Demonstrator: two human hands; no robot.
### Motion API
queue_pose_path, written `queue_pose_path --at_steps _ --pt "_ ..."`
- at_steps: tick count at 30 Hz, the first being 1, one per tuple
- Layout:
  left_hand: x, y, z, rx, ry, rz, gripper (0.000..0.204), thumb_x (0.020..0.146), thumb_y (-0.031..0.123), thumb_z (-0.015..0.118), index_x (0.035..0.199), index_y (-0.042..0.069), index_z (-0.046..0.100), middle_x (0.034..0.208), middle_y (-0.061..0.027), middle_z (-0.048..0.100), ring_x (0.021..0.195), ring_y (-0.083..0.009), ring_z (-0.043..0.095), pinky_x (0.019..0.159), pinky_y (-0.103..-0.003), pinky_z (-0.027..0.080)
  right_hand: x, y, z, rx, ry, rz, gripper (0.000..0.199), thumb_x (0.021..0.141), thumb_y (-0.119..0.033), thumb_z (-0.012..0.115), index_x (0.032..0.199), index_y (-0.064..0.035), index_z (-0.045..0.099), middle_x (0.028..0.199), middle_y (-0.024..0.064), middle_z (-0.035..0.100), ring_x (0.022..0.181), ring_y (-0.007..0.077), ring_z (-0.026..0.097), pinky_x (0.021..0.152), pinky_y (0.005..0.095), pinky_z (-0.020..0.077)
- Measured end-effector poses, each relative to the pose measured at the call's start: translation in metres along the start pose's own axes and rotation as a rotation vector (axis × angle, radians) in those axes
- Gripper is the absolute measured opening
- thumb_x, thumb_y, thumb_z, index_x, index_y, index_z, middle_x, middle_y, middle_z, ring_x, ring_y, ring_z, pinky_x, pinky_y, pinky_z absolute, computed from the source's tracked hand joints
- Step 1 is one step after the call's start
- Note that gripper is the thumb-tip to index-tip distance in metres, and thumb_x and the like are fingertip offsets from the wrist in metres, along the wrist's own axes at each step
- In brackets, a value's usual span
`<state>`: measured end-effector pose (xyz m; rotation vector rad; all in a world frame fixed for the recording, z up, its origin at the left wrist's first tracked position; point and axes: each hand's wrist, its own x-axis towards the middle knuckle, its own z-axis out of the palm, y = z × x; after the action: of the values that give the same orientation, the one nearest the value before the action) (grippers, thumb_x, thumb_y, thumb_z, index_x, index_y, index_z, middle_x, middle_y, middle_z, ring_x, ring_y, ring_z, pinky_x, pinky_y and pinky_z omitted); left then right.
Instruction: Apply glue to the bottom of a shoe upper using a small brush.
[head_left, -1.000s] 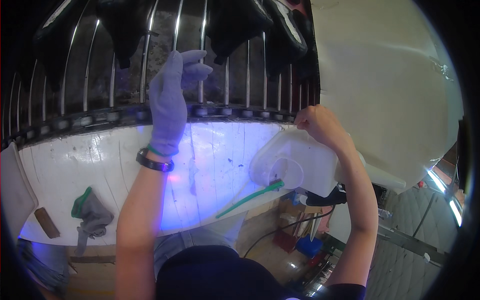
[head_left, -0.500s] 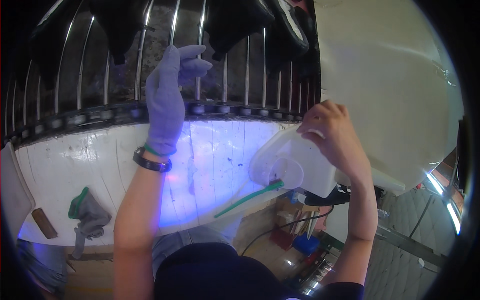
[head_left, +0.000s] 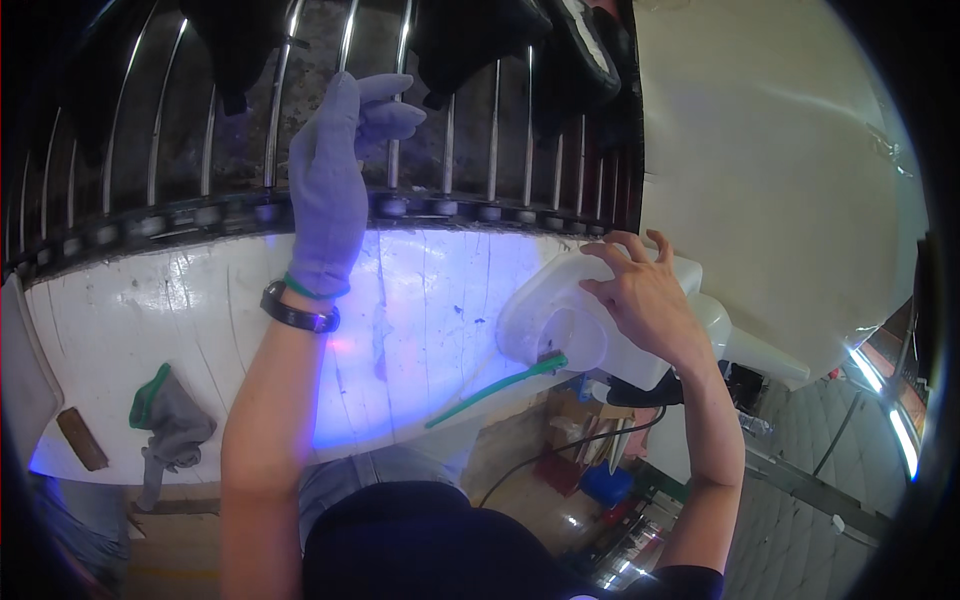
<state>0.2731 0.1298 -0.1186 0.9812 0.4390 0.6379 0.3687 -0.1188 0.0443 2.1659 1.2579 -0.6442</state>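
Observation:
My left hand [head_left: 330,190], in a thin pale glove with a green cuff, reaches over the metal rods [head_left: 393,150] of a conveyor. Its fingers are stretched out and nothing is in them. To the right, my bare right hand [head_left: 645,300] is held over a white plastic container [head_left: 540,290], fingers spread and bent, with nothing visible in them. Whether it touches the container I cannot tell. A green-handled brush [head_left: 495,393] leans with its bristle end at the container's opening. Black shoe-like pieces [head_left: 480,45] lie on the rods beyond my left hand.
The white worktop [head_left: 230,300] runs along the conveyor. On its left lie a grey glove [head_left: 182,425] with a green cuff and a brown block [head_left: 82,438]. A large cream panel [head_left: 770,170] stands at right. Below are a blue object [head_left: 606,487] and a dark cable [head_left: 560,457].
My right hand has come down slightly, and its fingers have gone from drawn together to spread apart. My left hand keeps its pose over the rods. The whole view has shifted a little.

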Motion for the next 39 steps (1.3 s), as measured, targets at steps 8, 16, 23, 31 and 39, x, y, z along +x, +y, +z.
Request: queue_pose_path --at_steps 8,16,23,31,39 --pt "0.0 -0.001 0.0 0.01 0.006 0.012 0.055 0.104 0.041 0.031 0.109 -0.001 0.067 0.088 -0.0103 0.07 0.088 -0.0168 0.067 0.088 -0.031 0.051 0.004 -0.004 -0.001 -0.066 -0.031 -0.046 0.021 0.078 -0.009 0.066 0.092 -0.0199 0.078 0.127 0.0002 0.058 0.125 0.0229 0.044 0.112 0.0596 0.0213" --pt "0.0 0.0 0.0 -0.031 0.021 -0.007 0.053 0.103 0.042 0.036 0.109 0.0 0.068 0.087 -0.0102 0.07 0.087 -0.0168 0.067 0.087 -0.031 0.05 0.0 -0.003 -0.002 -0.037 0.122 -0.005 0.027 0.073 -0.009 0.071 0.094 -0.0243 0.078 0.129 -0.0021 0.057 0.123 0.0226 0.047 0.113 0.0575 0.0214" --pt "0.001 -0.003 -0.001 -0.034 0.008 0.009 0.054 0.103 0.044 0.036 0.109 0.0 0.068 0.087 -0.0107 0.071 0.088 -0.0167 0.067 0.086 -0.031 0.051 -0.001 -0.003 -0.004 -0.086 0.073 -0.044 0.022 0.081 -0.011 0.065 0.096 -0.0206 0.077 0.13 -0.0005 0.055 0.126 0.0225 0.044 0.114 0.0613 0.0176" --pt "0.0 -0.005 -0.002 -0.043 0.003 0.019 0.056 0.103 0.045 0.034 0.11 0.0 0.067 0.089 -0.0107 0.071 0.089 -0.0173 0.068 0.087 -0.032 0.051 0.003 -0.006 -0.003 -0.147 0.001 -0.099 0.02 0.085 -0.015 0.06 0.094 -0.0188 0.077 0.129 -0.0007 0.055 0.127 0.022 0.044 0.115 0.0605 0.0154" --pt "0.001 -0.003 -0.002 -0.031 0.015 0.021 0.056 0.103 0.045 0.035 0.109 0.001 0.067 0.087 -0.0102 0.071 0.087 -0.0169 0.067 0.085 -0.031 0.051 0.007 -0.005 -0.004 0.042 0.107 0.009 0.013 0.077 -0.013 0.07 0.088 -0.0168 0.076 0.119 0.0019 0.06 0.122 0.0214 0.048 0.111 0.0554 0.0252"
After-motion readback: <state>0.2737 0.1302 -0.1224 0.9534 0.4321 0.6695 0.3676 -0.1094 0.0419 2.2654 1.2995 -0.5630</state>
